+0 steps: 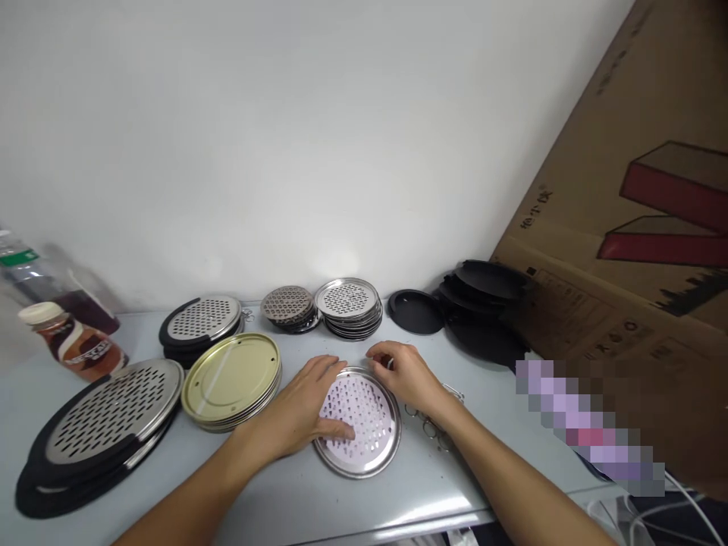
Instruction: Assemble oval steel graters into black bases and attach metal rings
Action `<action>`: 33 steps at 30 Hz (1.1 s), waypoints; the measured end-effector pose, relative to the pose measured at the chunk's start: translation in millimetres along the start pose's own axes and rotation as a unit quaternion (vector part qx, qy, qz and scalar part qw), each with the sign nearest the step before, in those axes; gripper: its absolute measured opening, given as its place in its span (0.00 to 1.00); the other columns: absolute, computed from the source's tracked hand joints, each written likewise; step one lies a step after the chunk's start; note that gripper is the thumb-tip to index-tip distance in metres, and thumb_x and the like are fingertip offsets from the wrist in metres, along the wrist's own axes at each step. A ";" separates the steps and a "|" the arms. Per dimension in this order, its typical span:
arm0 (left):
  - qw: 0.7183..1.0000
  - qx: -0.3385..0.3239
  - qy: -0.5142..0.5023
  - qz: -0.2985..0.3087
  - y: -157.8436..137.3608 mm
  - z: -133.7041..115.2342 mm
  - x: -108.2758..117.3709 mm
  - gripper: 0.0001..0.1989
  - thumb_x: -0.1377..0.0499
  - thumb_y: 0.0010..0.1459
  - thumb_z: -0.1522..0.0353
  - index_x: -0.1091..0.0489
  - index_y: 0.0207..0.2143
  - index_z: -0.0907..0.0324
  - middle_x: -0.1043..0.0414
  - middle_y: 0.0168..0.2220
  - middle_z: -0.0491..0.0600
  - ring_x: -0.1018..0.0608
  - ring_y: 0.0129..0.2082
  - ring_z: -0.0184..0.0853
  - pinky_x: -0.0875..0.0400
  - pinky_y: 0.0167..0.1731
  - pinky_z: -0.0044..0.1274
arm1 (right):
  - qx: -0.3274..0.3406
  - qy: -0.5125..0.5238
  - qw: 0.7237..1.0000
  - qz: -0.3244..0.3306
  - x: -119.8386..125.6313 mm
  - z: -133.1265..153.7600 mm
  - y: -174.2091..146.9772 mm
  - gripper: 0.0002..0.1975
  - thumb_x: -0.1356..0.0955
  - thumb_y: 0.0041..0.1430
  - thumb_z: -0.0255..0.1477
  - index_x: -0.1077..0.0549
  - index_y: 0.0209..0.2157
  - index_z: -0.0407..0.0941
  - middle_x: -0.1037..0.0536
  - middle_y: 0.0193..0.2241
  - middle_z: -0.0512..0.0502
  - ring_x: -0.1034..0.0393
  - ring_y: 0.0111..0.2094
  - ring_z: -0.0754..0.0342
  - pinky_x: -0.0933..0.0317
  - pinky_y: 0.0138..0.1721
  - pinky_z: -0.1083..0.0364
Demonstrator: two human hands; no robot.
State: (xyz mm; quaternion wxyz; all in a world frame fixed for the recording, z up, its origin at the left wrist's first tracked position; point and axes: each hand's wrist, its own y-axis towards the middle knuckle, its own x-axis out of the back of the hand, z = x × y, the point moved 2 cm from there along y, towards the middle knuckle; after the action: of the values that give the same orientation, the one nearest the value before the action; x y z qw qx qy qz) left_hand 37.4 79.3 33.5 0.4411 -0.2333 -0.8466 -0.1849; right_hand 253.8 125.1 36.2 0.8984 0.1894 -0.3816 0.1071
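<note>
A round metal grater disc with raised teeth lies face up on the table in front of me, with a pinkish tint on its face. My left hand rests over its left rim, fingers stretched out and thumb lying on the toothed face. At the upper right rim is my right hand, its thumb and index finger curled together in a pinch. Whatever sits between those fingertips is hidden. Thin wire rings lie on the table, partly behind my right forearm.
To the left are a stack of gold-coloured lids, black-rimmed graters and bottles. Smaller grater discs are stacked by the wall. Black round trays stand near a large cardboard box at right.
</note>
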 end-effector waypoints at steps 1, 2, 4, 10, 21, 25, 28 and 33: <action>1.000 -0.006 -0.003 -0.011 0.7 -0.2 1.1 0.42 0.33 0.49 0.55 0.46 0.63 0.52 0.43 0.62 0.56 0.41 0.63 0.47 0.42 0.60 0.41 | -0.002 0.000 1.000 0.005 -0.4 -0.9 0.3 0.09 0.34 0.56 0.25 0.22 0.37 0.43 0.20 0.31 0.46 0.27 0.33 0.52 0.38 0.36 0.56; 1.000 -0.011 -0.005 -0.022 1.6 -0.5 2.0 0.38 0.34 0.51 0.55 0.43 0.61 0.53 0.41 0.61 0.56 0.39 0.61 0.46 0.41 0.59 0.40 | -0.004 -0.001 1.000 0.011 -1.0 -1.5 0.4 0.09 0.34 0.56 0.25 0.22 0.37 0.43 0.20 0.31 0.45 0.27 0.33 0.52 0.38 0.36 0.56; 0.999 -0.016 -0.003 -0.044 4.1 -1.0 2.3 0.27 0.38 0.58 0.58 0.38 0.57 0.53 0.36 0.57 0.54 0.36 0.58 0.43 0.39 0.58 0.38 | -0.005 -0.003 1.000 0.024 -2.2 -1.6 0.5 0.09 0.34 0.57 0.26 0.22 0.37 0.43 0.20 0.31 0.45 0.27 0.33 0.51 0.38 0.36 0.56; 0.997 -0.009 0.013 -0.074 10.6 1.8 -4.6 0.14 0.50 0.66 0.69 0.33 0.52 0.55 0.31 0.51 0.51 0.31 0.53 0.38 0.35 0.55 0.34 | -0.007 -0.015 0.999 0.035 -5.8 2.4 -0.6 0.10 0.35 0.59 0.27 0.22 0.38 0.44 0.19 0.33 0.44 0.27 0.34 0.51 0.37 0.38 0.56; 0.996 -0.016 0.048 -0.070 10.4 8.9 -17.4 0.17 0.49 0.66 0.64 0.34 0.56 0.51 0.36 0.55 0.53 0.35 0.57 0.44 0.36 0.56 0.40 | 0.023 -0.048 0.998 0.041 -13.3 2.8 1.6 0.10 0.35 0.58 0.23 0.21 0.34 0.45 0.20 0.33 0.46 0.27 0.37 0.53 0.38 0.40 0.58; 0.996 -0.013 0.050 -0.075 10.8 5.5 -17.1 0.16 0.51 0.66 0.69 0.33 0.54 0.53 0.34 0.53 0.52 0.34 0.55 0.41 0.36 0.56 0.37 | 0.031 -0.042 0.998 0.045 -14.4 3.2 1.7 0.10 0.34 0.58 0.23 0.20 0.34 0.45 0.20 0.32 0.46 0.28 0.36 0.52 0.38 0.40 0.57; 0.996 -0.018 0.053 -0.075 9.5 5.0 -17.5 0.19 0.52 0.64 0.75 0.33 0.53 0.54 0.34 0.52 0.52 0.35 0.55 0.40 0.37 0.56 0.34 | 0.033 -0.029 0.998 0.049 -15.3 1.9 2.2 0.10 0.35 0.59 0.24 0.20 0.35 0.46 0.20 0.33 0.46 0.27 0.36 0.52 0.38 0.41 0.56; 0.997 -0.017 0.059 -0.056 7.5 4.8 -18.3 0.25 0.50 0.57 0.81 0.34 0.55 0.54 0.35 0.53 0.52 0.36 0.55 0.40 0.37 0.55 0.33 | 0.027 -0.014 0.998 0.054 -17.5 -1.3 3.1 0.11 0.35 0.59 0.25 0.20 0.34 0.47 0.21 0.33 0.45 0.27 0.35 0.50 0.38 0.41 0.54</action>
State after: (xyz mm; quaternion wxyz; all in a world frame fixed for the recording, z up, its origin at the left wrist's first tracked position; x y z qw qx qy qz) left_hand 47.6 83.8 16.5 0.4751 -0.1817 -0.8278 -0.2367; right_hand 241.6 127.6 23.5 0.8803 0.1945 -0.4008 0.1630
